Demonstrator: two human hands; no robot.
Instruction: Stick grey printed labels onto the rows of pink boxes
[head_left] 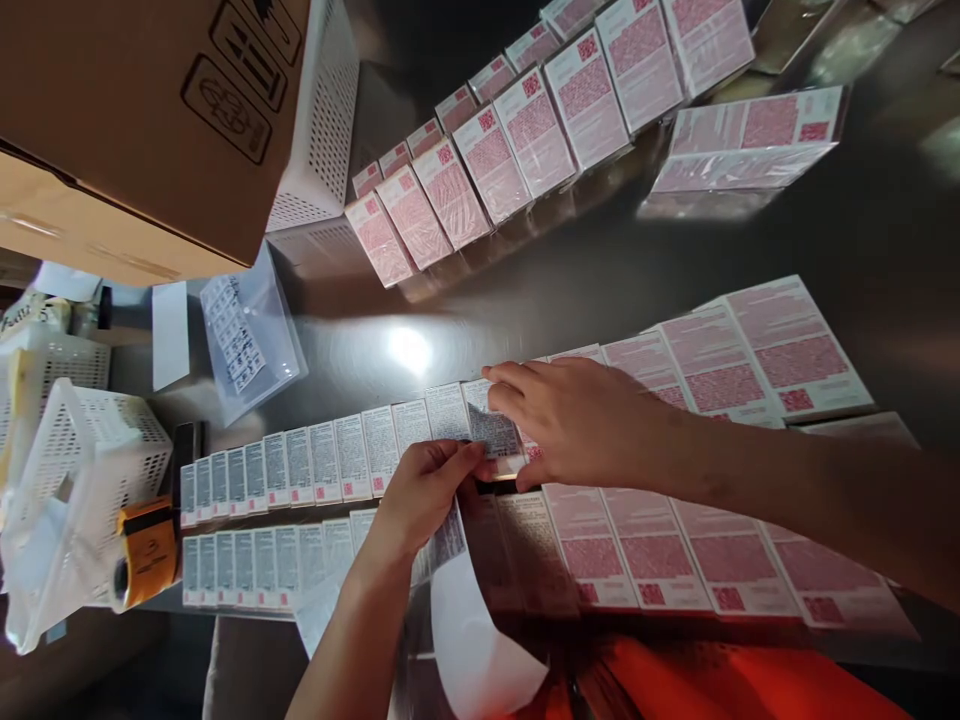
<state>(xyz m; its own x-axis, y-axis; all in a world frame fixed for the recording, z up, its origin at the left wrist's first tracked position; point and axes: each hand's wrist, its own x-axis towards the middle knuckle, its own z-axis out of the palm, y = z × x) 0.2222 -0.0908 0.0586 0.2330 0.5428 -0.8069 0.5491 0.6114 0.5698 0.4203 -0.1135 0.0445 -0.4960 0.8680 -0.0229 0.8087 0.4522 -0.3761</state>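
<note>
White backing strip [480, 640] is pinched in the left hand [424, 495]; the right hand [577, 420], palm down, fingers extended, presses a label [491, 430] onto a box [517, 455].

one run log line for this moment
left hand: holds label strip | right hand: presses label on box row | table: steel

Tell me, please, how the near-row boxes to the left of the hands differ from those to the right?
The left boxes show white labels with black print; the right boxes show bare pink print. The left boxes look smaller, being farther off; the right boxes look larger. Both lie flat, side by side, on the steel table.
</note>
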